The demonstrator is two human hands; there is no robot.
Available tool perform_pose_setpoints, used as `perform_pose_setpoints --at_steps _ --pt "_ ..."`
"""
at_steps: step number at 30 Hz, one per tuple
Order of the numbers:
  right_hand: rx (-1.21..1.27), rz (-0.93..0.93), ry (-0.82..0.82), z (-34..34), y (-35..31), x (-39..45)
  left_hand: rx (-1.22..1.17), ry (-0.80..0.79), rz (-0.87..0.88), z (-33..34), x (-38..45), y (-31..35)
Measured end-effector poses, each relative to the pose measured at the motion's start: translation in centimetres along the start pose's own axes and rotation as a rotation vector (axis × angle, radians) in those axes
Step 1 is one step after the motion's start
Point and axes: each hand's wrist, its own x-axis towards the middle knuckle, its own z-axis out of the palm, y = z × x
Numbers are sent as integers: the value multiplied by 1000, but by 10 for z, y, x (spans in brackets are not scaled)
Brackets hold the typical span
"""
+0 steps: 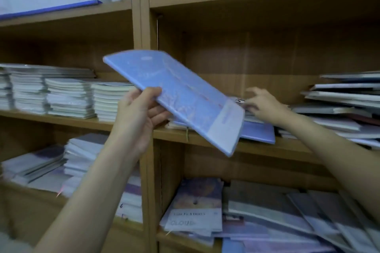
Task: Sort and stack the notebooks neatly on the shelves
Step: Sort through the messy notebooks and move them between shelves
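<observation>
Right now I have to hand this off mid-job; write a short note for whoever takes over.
Left hand grips a blue notebook, tilted in the air before the middle shelf.
Right hand rests on the loose notebooks lying on that shelf, fingers spread.
Done: neat stacks in the left bay.
Left: the messy pile at right and the slumped notebooks on the bottom shelf.

Notebook stacks (67, 96) lie left of the upright divider (144, 47).

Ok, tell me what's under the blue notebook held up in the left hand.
Below the blue notebook, gripped by the left hand, a few notebooks lie flat on the shelf, the right hand reaching onto them. How many lie there stays covered.
</observation>
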Motion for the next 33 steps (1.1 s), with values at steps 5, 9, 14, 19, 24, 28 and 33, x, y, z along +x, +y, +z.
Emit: perform_pose_setpoints --at_steps 5,9,14,19,24,28,33 --pt "1239 98 -62 -33 -65 -61 -45 -88 16 -34 -11 3" --pt "1179 45 -102 -24 -86 -106 -45 -254 -146 -70 -36 -17" --pt "1436 98 -244 52 -89 -184 25 -330 -659 -129 -96 -122" --pt "1540 620 -336 145 -71 -236 268 -231 -1037 -117 -105 -199" --pt "1429 867 -110 192 -57 -195 316 -123 -936 -92 -60 -235" --pt "1620 983 -98 221 -61 -135 893 -63 -536 -114 -35 -261" --pt "1562 975 -380 248 -87 -142 1288 -702 -484 -142 -52 -305"
